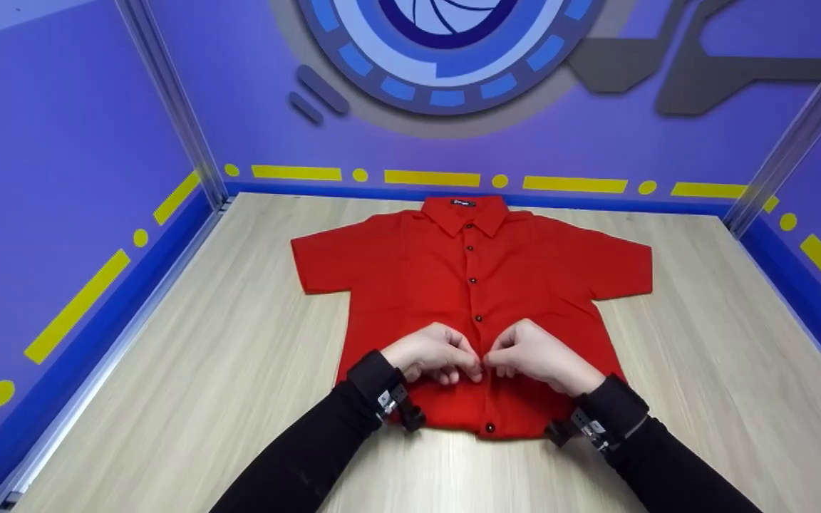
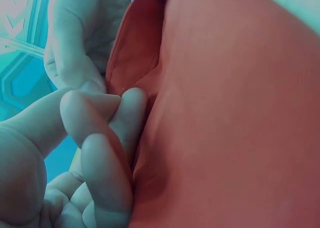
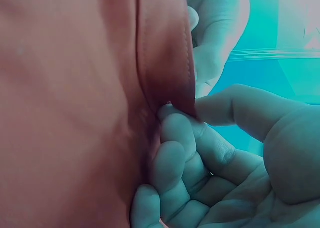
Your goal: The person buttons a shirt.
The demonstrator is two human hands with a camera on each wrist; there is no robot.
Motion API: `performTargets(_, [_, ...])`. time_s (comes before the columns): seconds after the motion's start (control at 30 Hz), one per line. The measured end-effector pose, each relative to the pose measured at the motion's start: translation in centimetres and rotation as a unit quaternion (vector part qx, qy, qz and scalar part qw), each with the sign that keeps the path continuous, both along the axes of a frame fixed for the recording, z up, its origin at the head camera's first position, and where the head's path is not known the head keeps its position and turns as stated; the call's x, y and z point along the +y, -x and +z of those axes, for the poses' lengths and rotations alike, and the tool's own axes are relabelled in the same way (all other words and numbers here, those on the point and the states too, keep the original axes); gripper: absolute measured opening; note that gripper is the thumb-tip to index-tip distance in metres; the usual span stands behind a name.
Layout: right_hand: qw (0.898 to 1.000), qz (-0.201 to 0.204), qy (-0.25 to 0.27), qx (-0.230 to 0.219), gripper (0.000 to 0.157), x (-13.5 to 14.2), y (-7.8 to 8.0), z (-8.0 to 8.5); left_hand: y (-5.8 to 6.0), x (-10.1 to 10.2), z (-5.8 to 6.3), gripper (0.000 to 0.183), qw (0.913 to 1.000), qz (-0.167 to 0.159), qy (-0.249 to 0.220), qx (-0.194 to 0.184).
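A red short-sleeved shirt lies front up on the table, its collar at the far side. Dark buttons run down its front placket. On the lower placket, my left hand pinches the cloth between thumb and fingers. Close beside it, my right hand pinches the placket's edge. The right wrist view shows a stitched strip of placket lifted, with a small part of a button or its hole at the fingertips. Whatever lies between the fingertips is mostly hidden.
The light wood table spreads around the shirt. Purple-blue panels with yellow dashes stand at the back and both sides, with metal posts at the corners. The lowest button sits near the hem.
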State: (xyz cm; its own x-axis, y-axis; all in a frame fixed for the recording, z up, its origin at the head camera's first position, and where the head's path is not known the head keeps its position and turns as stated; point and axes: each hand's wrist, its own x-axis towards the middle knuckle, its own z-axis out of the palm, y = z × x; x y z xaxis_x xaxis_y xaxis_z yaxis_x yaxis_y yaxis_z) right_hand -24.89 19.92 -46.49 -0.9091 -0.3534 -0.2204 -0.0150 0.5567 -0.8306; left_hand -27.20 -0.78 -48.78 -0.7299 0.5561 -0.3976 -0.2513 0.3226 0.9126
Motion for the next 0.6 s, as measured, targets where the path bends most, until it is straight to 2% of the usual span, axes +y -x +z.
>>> performTargets(0.37, [1.0, 0.013, -0.014, 0.002, 0.015, -0.04, 0.04, 0.01, 0.06, -0.03, -0.01, 0.008, 1.0, 0.001, -0.003, -0.005])
performTargets(0.6, [1.0, 0.017, -0.004, -0.006, 0.017, 0.1, 0.12, 0.07, 0.06, -0.15, 0.17, 0.009, 0.9999, -0.005, -0.006, -0.01])
